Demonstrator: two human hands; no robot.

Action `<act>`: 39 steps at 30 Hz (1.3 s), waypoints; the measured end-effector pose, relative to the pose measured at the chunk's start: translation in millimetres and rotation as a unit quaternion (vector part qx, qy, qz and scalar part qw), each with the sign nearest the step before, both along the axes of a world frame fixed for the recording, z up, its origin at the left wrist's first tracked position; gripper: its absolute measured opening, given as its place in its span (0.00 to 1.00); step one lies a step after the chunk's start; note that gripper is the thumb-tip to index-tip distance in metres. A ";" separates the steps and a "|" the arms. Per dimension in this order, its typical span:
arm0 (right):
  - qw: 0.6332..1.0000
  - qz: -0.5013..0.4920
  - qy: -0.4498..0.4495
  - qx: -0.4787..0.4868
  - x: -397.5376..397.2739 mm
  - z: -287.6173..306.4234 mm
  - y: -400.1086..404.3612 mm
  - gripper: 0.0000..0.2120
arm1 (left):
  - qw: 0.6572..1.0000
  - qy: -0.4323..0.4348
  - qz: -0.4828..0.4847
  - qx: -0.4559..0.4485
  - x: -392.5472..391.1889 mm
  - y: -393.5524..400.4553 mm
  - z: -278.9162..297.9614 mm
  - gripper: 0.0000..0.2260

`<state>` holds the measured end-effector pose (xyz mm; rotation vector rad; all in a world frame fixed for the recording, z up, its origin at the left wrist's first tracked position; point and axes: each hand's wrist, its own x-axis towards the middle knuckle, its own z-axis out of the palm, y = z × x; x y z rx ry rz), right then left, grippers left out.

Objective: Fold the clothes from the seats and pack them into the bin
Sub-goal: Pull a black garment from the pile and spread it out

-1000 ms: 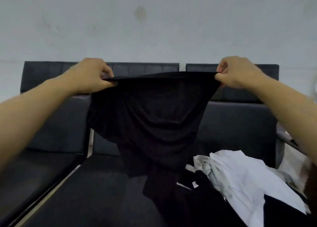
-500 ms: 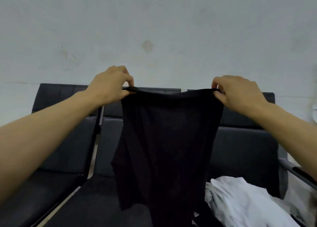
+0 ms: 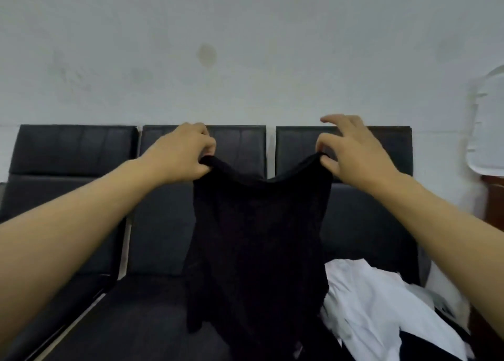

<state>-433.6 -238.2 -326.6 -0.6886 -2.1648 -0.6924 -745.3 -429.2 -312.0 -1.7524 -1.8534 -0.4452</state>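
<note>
Black garment (image 3: pixel 256 240) held up in front of the seats (image 3: pixel 354 224), hanging full length so creases drop out before folding. Pinched at its top edge: left hand (image 3: pixel 185 153) at 10 o'clock gripping one corner, right hand (image 3: pixel 351 150) at 2 o'clock nipping the other, remaining fingers spread. Slack dip between. White clothes (image 3: pixel 381 314) heaped at 5 o'clock, awaiting their turn. Bin not visible.

Garment (image 3: pixel 259 240) is plain black, no print. Seats (image 3: pixel 73 153) black w/ stitched panel lines. Clothes pile (image 3: pixel 381 306) mostly white w/ some black bits. Wall (image 3: pixel 245 46) pale grey-green, darker smudge.
</note>
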 end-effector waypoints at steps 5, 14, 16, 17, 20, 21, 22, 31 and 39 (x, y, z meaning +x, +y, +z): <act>0.996 0.016 -0.079 -0.031 -17.9 -85.1 23.8 0.06 | 0.991 0.031 0.045 -0.120 -15.0 28.9 -90.7 0.13; 0.971 -0.034 -0.071 -0.225 10.3 -177.9 66.6 0.05 | 0.970 -0.035 0.085 -0.227 -95.0 1.3 -181.8 0.42; 0.952 0.018 -0.100 -0.288 6.0 -175.2 43.0 0.06 | 0.964 -0.069 0.068 -0.248 -80.0 -11.1 -183.4 0.38; 0.939 0.060 -0.136 -0.311 4.2 -177.7 25.9 0.07 | 0.959 -0.069 0.044 -0.270 -64.5 -18.8 -188.6 0.34; 0.882 0.188 -0.264 -0.342 7.5 -207.4 -46.9 0.09 | 0.924 -0.077 -0.055 -0.370 -13.7 -53.5 -221.8 0.25; 0.850 0.222 -0.302 -0.369 10.6 -221.4 -68.4 0.09 | 0.906 -0.080 -0.084 -0.407 -0.3 -64.6 -234.1 0.25; 0.819 0.243 -0.337 -0.396 12.9 -234.5 -83.5 0.08 | 0.886 -0.083 -0.099 -0.445 7.4 -72.0 -245.0 0.24; 0.880 0.180 -0.247 -0.364 -24.6 -232.4 -48.3 0.13 | 0.900 -0.229 -0.065 -0.366 -40.9 -8.9 -257.8 0.20; 0.870 -0.084 -0.410 -0.259 -47.3 -273.1 -28.3 0.28 | 0.860 -0.169 0.052 -0.479 -0.2 43.4 -342.0 0.24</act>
